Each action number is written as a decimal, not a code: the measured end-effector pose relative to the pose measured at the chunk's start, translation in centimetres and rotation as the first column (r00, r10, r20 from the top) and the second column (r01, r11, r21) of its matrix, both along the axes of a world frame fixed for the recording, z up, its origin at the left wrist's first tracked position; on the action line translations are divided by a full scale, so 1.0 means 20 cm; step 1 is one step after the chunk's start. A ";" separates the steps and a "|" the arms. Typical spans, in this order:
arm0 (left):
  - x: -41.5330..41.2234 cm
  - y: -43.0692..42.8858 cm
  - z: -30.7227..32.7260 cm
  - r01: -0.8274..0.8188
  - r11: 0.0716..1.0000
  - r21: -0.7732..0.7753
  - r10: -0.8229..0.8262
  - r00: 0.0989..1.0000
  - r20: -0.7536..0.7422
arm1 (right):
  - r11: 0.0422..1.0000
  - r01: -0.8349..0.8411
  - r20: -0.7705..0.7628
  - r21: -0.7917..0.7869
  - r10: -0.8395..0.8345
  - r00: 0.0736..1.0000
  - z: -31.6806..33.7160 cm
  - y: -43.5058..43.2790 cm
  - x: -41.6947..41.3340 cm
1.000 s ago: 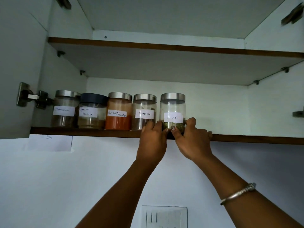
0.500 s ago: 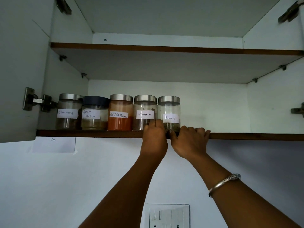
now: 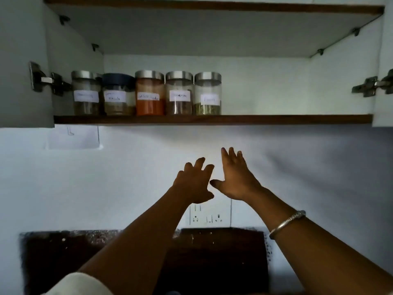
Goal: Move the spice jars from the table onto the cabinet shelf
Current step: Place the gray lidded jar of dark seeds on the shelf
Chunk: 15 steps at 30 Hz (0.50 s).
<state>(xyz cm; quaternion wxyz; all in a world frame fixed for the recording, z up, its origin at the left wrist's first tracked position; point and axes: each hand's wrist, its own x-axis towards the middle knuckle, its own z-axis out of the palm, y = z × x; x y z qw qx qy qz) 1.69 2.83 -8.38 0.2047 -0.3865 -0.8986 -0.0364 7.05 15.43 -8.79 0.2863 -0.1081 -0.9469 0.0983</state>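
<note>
Several labelled glass spice jars stand in a row on the cabinet shelf [image 3: 276,119], at its left end. The rightmost is the fennel jar [image 3: 208,93] with green seeds and a steel lid. To its left stand the cinnamon jar [image 3: 179,93], the red chilli powder jar [image 3: 150,93], a dark-lidded masala jar [image 3: 118,94] and one more steel-lidded jar [image 3: 86,93]. My left hand [image 3: 194,183] and my right hand [image 3: 236,177] hang well below the shelf in front of the wall, fingers spread, holding nothing.
Open cabinet doors with metal hinges [image 3: 45,79] [image 3: 371,85] flank the shelf. The right part of the shelf is bare. A wall socket [image 3: 209,216] sits below my hands, above a dark counter [image 3: 63,252]. A paper note [image 3: 73,137] is stuck on the wall.
Both hands let go of the fennel jar and dropped away below the shelf, fingers now spread. The jar stays in line with the others. The view has tilted down.
</note>
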 end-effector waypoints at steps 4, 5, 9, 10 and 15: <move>0.07 -0.03 -0.45 0.036 0.999 -0.007 -0.032 0.964 0.263 | 0.997 0.014 0.155 -0.071 -0.003 0.988 -0.41 0.00 0.13; 0.10 -0.03 -0.56 0.041 0.999 -0.017 -0.034 0.949 0.313 | 0.996 0.011 0.184 -0.086 0.005 0.983 -0.53 0.00 0.17; 0.21 -0.04 -0.96 0.055 0.993 -0.109 0.003 0.881 0.472 | 0.990 -0.020 0.316 -0.142 0.064 0.947 -0.95 0.02 0.31; 0.25 -0.05 -1.06 0.047 0.990 -0.136 0.029 0.861 0.507 | 0.984 -0.002 0.364 -0.176 0.067 0.929 -1.06 0.02 0.35; 0.43 -0.03 -1.43 0.079 0.969 -0.235 0.090 0.772 0.629 | 0.979 0.057 0.526 -0.194 0.055 0.848 -1.50 0.04 0.52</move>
